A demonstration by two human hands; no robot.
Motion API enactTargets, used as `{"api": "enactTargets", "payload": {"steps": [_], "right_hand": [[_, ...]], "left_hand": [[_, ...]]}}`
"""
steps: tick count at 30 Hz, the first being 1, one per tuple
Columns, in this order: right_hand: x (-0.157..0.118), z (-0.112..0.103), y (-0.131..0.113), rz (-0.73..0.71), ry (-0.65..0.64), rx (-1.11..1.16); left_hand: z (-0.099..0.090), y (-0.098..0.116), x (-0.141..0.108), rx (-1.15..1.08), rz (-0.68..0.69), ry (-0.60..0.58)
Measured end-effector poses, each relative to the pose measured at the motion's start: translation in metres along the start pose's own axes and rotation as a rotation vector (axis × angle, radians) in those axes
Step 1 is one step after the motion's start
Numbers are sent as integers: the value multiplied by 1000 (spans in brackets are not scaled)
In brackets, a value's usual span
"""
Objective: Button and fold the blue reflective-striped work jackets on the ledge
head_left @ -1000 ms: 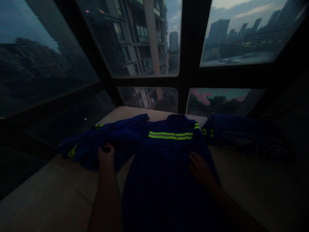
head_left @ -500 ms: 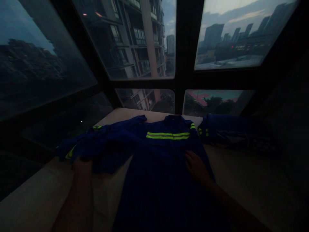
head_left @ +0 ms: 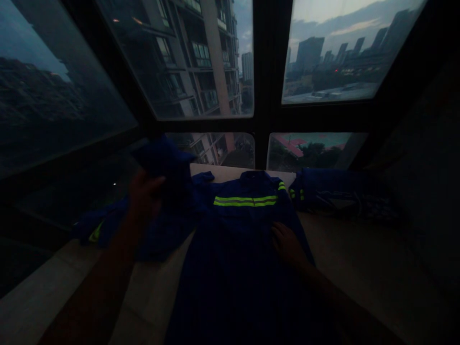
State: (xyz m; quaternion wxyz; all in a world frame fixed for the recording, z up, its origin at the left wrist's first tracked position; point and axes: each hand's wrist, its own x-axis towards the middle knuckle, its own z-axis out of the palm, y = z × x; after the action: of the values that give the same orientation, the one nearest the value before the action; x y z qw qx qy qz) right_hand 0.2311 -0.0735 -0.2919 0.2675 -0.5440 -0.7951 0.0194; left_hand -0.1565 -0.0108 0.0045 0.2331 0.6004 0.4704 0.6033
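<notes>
A dark blue garment [head_left: 230,249] with yellow-green and grey reflective stripes lies spread on a pale surface, its collar toward the window. My left hand [head_left: 145,194] is raised at the left, fingers closed round a lifted, blurred part of blue cloth [head_left: 167,167]. On the right side of the garment's body rests my right hand [head_left: 287,242], laid flat on the fabric with its fingers stretched out. More blue cloth with a yellow-green stripe [head_left: 96,232] lies at the far left. The scene is dark, so folds and edges are hard to make out.
At the back right lies a folded dark blue bundle [head_left: 334,191] with yellow-green marks and pale printing. Large windows with dark frames [head_left: 268,115] stand behind and to the left. The pale surface [head_left: 359,258] shows on both sides of the garment.
My left hand has risen from the cloth at the lower left and moved up and right, lifting blue cloth with it. My right hand stays on the garment. The view has shifted slightly.
</notes>
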Motion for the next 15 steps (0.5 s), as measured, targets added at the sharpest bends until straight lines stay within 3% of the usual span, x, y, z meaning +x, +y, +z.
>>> {"api": "enactTargets", "payload": {"steps": [2,3,5,7,10,12,13,15], "right_hand": [[0,-1,0,4,-5,-1],[0,-1,0,7,-7,-1],[-1,-1,-1,8,-11,2],[-1,-1,-1,14,-11,8],[-1,0,-1,28,-12,25],[0,-1,0,37,-8,52],[1,-2,1,44,0,73],[6,-7,0,65,24,119]], "left_hand": [[24,7,-48,-12,-99,-154],[34,10,-74,31,-95,-308],[49,15,-127,93,-18,-727],[60,16,-174,138,138,-1030],[64,6,-225,248,232,-1285],[57,-10,-244,342,235,-1305],[50,-20,-248,395,204,-1238],[35,-43,-245,508,63,-942]]}}
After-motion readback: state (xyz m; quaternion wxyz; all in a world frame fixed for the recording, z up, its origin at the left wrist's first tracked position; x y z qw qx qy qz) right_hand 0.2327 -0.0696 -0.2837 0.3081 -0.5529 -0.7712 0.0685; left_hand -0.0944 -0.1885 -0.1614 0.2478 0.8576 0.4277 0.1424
